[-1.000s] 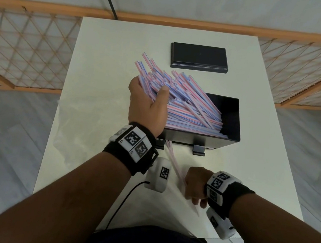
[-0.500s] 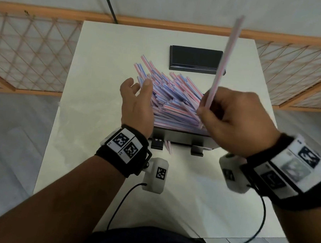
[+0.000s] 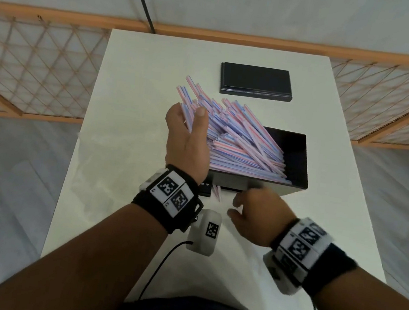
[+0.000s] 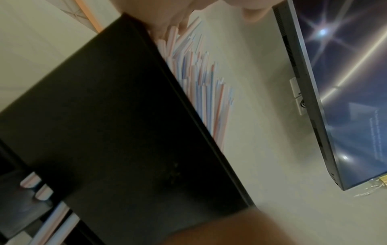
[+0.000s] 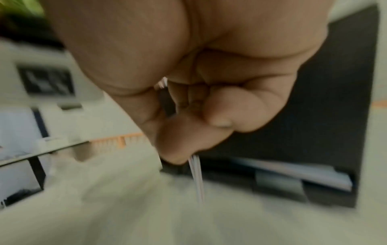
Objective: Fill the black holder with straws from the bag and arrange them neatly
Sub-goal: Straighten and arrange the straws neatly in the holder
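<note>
Cupping the fanned ends of the straws [image 3: 236, 138], the left hand [image 3: 187, 140] rests fingers against them at the left side of the black holder [image 3: 298, 161] on the worktop [image 3: 143, 75]. Right hand [image 3: 257, 218], in front of the holder, pinches a few loose straws [image 5: 196, 174]; blurred.

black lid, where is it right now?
In the head view the black lid lies flat at the far end of the white table, right of centre, just beyond the holder and the straws' tips, with neither hand on it.
</note>
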The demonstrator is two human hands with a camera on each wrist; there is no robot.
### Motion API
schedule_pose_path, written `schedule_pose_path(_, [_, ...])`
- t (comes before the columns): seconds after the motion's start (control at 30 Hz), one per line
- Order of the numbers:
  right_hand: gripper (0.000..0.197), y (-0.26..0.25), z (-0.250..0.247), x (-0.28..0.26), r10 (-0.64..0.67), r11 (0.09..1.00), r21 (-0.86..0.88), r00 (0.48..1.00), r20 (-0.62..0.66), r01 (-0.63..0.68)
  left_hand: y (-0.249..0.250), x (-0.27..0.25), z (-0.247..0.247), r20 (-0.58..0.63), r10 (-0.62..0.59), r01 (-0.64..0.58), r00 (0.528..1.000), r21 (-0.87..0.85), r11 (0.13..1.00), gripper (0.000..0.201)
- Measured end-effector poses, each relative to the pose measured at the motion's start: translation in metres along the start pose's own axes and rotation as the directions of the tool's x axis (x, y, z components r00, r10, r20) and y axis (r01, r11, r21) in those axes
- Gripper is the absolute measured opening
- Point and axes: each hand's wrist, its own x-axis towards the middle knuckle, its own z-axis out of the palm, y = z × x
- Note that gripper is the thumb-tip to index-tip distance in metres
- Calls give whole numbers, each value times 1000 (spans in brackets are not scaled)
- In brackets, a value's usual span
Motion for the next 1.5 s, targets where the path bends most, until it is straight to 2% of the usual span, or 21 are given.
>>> schedule_pose_path(0.1, [45,5,39,32,149,974,155,984,101,-163,-5,1,-1,7,10,-10,1000,34,999,62])
schedule_pose_path(0.2, [50,0,66,53,295,899,317,953,73,-302,-8,1,-2,19,21,-23,1000,78,997,49])
schedule_pose_path(0.3, [41,-9,74,64,338,874,363,941,23,-323,-10,3,-2,20,61,-62,998,94,994,54])
schedule_pose_path(0.43, [26,-14,74,70,348,865,378,937,23,-331,-12,5,-1,26,85,-87,996,77,993,62])
schedule_pose_path(0.63, [35,-1,79,61,348,898,245,931,109,-364,-14,5,0,12,95,-95,995,74,993,64])
schedule_pose_path(0.73, [45,-4,75,66,392,850,362,919,52,-383,-14,5,-1,11,99,-100,995,83,992,63])
schedule_pose_path(0.83, [37,-8,72,71,410,809,446,912,37,-382,-15,6,0,-2,97,-96,995,79,992,63])
schedule_pose_path(1.03, [38,4,81,39,281,912,232,928,246,-338,-15,6,0,-19,94,-92,995,67,993,64])
schedule_pose_path(1.1, [32,12,79,23,245,915,211,890,385,-344,-14,6,1,-13,88,-88,996,58,994,63])
schedule_pose_path(1.17, [21,17,74,8,224,907,188,810,541,-377,-12,5,1,-8,83,-82,997,62,995,62])
schedule_pose_path(1.2, [16,17,70,1,217,917,158,792,571,-365,-12,5,1,-10,82,-81,997,63,995,61])
schedule_pose_path(1.23, [16,18,65,-4,196,940,129,810,553,-316,-12,5,1,-15,81,-79,997,61,995,60])
schedule_pose_path(1.27, [20,19,58,-7,152,971,92,861,485,-223,-12,5,2,-20,77,-75,997,58,995,60])
schedule_pose_path(1.3, [24,20,49,-8,101,990,52,915,390,-131,-11,5,2,-25,69,-67,997,53,996,60])
schedule_pose_path(1.37, [24,16,22,-13,-17,993,119,987,159,-2,-10,5,2,-36,47,-46,998,27,999,62])
schedule_pose_path(1.43, [24,9,-14,-18,-114,941,308,989,-93,138,-8,5,2,-45,36,-36,998,6,999,63])
schedule_pose_path(1.5, [25,0,-51,-24,-96,872,421,930,-354,250,-6,3,2,-44,26,-26,999,1,1000,66])
